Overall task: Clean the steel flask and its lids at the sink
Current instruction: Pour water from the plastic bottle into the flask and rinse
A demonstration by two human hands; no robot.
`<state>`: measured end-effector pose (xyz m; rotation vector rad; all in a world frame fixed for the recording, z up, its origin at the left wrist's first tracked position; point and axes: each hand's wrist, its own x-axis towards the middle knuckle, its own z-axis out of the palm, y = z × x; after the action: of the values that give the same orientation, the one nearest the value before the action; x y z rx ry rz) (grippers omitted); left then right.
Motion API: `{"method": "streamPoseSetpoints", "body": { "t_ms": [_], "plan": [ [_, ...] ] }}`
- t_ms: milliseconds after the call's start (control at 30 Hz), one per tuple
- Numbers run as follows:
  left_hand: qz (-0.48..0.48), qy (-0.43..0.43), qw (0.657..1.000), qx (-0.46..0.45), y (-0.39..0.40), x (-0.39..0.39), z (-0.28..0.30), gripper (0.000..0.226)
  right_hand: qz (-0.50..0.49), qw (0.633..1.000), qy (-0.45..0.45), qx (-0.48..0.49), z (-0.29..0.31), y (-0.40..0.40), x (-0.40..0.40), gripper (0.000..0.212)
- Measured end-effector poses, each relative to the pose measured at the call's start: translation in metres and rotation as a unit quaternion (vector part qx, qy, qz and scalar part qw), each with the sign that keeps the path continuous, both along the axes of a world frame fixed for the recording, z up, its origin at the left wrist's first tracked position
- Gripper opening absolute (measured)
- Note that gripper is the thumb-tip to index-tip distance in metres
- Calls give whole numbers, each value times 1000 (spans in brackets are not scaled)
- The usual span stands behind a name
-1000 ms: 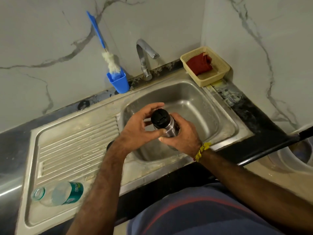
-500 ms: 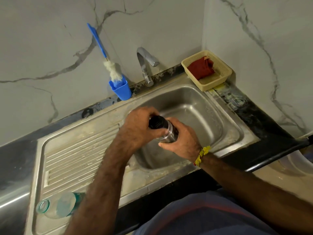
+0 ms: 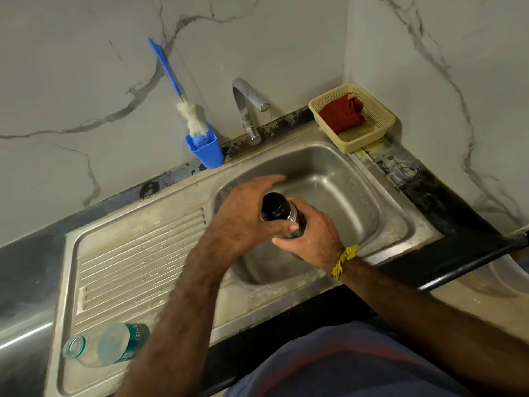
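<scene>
Flask [image 3: 296, 220] up over the sink [image 3: 372, 196] bowl, held between both hands, tilted with its black lid [image 3: 273, 206] toward the camera. Right hand [image 3: 310, 239] wraps the steel body from below, fingers curled round it; left hand [image 3: 243, 216] has its thumb clamped under the lid, fingers spread over the top, looking set to twist. Steel like that should be stiff and fairly hefty, and slick once wet, so the firm grip low on the body makes sense, with the ribbed-looking lid as the place to turn. Nothing fragile here, I'd say. Tap [image 3: 249, 107] shows no water running.

Containers now: blue cup [image 3: 207, 151] behind the sink holds a bottle brush [image 3: 191, 118]. Basket [image 3: 375, 110] in the corner holds a red cloth [image 3: 342, 114]. A clear bottle [image 3: 106, 343] lies on its side on the drainboard [image 3: 137, 253], contents hard to judge.
</scene>
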<state>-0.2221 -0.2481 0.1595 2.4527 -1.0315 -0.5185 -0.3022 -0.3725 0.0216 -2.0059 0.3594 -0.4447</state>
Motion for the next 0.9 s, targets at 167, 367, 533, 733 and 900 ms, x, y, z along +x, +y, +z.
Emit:
{"method": "streamPoseSetpoints", "body": {
  "t_ms": [167,367,533,733,900],
  "plan": [
    [-14,-47,999,1,2,2,-5,42,2,1000,0,-14,0,3,1,73],
    [70,-77,995,8,0,-6,-13,74,6,1000,-4,11,0,1,0,72],
    [40,22,994,-100,12,-4,-14,55,5,1000,-12,5,-1,1,-1,73],
    [169,-10,975,-145,11,-12,-26,87,18,1000,-22,13,2,1,0,69],
    [109,92,967,-211,24,-7,-33,99,17,999,-24,24,0,1,-1,68]
  ]
}}
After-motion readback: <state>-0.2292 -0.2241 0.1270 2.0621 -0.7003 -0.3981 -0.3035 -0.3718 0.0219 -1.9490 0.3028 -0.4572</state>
